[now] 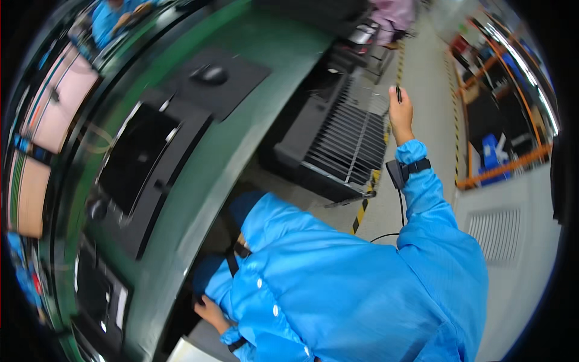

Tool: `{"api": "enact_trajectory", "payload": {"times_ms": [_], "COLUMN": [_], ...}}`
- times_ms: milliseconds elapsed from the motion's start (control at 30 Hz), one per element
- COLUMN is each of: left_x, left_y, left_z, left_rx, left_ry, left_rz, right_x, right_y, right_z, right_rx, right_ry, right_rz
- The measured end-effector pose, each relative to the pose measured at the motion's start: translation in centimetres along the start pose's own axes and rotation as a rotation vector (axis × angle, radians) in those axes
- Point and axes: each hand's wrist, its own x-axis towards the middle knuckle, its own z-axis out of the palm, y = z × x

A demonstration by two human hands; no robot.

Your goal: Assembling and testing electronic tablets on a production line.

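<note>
My right hand (401, 114) is raised at the end of an outstretched arm, closed around a slim black pen-like object (398, 93). It is beyond a black slatted rack (344, 139), over the walkway side. A black strap with a small box (396, 174) sits around that wrist, with a cable hanging from it. Low by my lap, my left hand (211, 312) has curled fingers against something dark that I cannot make out. My left wrist also wears a black strap (238, 344). Both arms are in blue smock sleeves.
A green workbench (199, 223) on the left bears a dark-screened panel (142, 154), a mouse (211, 73) and a black mat (250, 75). Yellow-black tape (360, 216) marks the floor. Orange-framed shelving (503, 166) and a vented grey cabinet (497, 235) stand right. A person in blue (108, 24) is far left.
</note>
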Motion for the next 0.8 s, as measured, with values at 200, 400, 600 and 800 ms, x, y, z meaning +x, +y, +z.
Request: {"api": "enact_trajectory", "payload": {"times_ms": [200, 400, 600, 800], "left_x": [4.5, 3.0, 3.7, 3.1], "left_y": [1.0, 14.5, 10.4, 17.2], "left_z": [3.5, 2.5, 2.8, 4.4], "left_rx": [0.135, 0.280, 0.124, 0.170], "left_ry": [-0.090, -0.414, -0.338, -0.531], "left_rz": [0.100, 0.127, 0.465, 0.392], "right_x": [-5.5, -13.5, -13.3, -15.3], "right_y": [23.4, 23.1, 18.9, 22.2], "right_z": [-10.4, -6.4, -5.1, -5.2], "right_rx": [-0.267, 0.521, 0.120, 0.162], "right_ry": [-0.206, -0.384, -0.538, -0.434], "right_rz": [0.762, 1.044, 0.855, 0.554]}}
